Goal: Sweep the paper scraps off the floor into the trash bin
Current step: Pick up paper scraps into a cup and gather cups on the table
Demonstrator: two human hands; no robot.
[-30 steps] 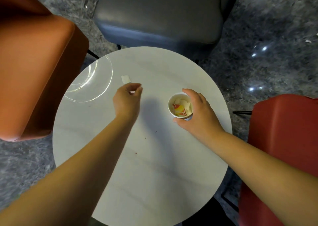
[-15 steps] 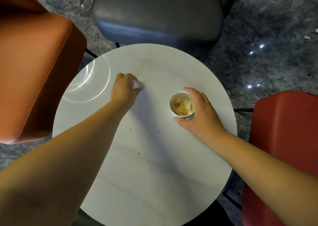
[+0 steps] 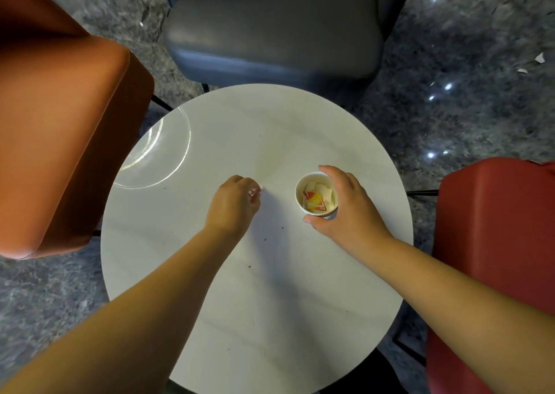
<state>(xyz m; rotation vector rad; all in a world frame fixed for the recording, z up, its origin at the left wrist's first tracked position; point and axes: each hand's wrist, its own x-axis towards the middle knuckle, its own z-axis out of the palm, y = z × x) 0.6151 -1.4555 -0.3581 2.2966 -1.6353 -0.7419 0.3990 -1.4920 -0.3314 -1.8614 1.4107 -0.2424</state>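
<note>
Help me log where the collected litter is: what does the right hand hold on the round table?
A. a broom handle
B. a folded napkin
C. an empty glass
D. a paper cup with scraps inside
D: the right hand curls around the paper cup, whose inside shows white and red-yellow scraps.

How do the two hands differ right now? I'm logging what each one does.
The left hand is curled, pinching a small paper scrap; the right hand wraps the paper cup. The left has no cup; the right steadies it. Both are over the round table.

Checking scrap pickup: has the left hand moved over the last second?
Yes. The left hand pulled back from the table's far-left side toward the paper cup.
</note>
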